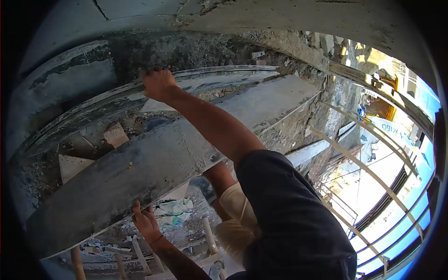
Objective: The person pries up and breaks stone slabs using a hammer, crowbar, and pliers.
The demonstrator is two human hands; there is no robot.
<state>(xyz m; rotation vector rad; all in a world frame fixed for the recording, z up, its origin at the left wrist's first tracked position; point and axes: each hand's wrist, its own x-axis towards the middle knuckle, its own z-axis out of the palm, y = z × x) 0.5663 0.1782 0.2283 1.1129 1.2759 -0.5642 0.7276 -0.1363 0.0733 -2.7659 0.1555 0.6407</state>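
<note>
A long, wide grey board (107, 191), coated with dust or mortar, runs diagonally across the middle. My left hand (147, 225) is closed at its near edge, with fingertips over the top face; the rest of the grip is hidden. Beyond it lies a long, narrow, ridged strip (105, 106), stained with mortar and bowed by the lens. My right hand (158, 85) has its fingers curled over the strip's upper edge. My right forearm reaches across above the board. Part of a bent leg in light shorts (238, 205) shows below my arm.
Rubble and a broken brick piece (115, 135) lie between the strip and the board. Wooden poles (210, 235) stand below. At right, railing bars (373, 182) cross a bright opening. A rough concrete surface (280, 18) spans the top.
</note>
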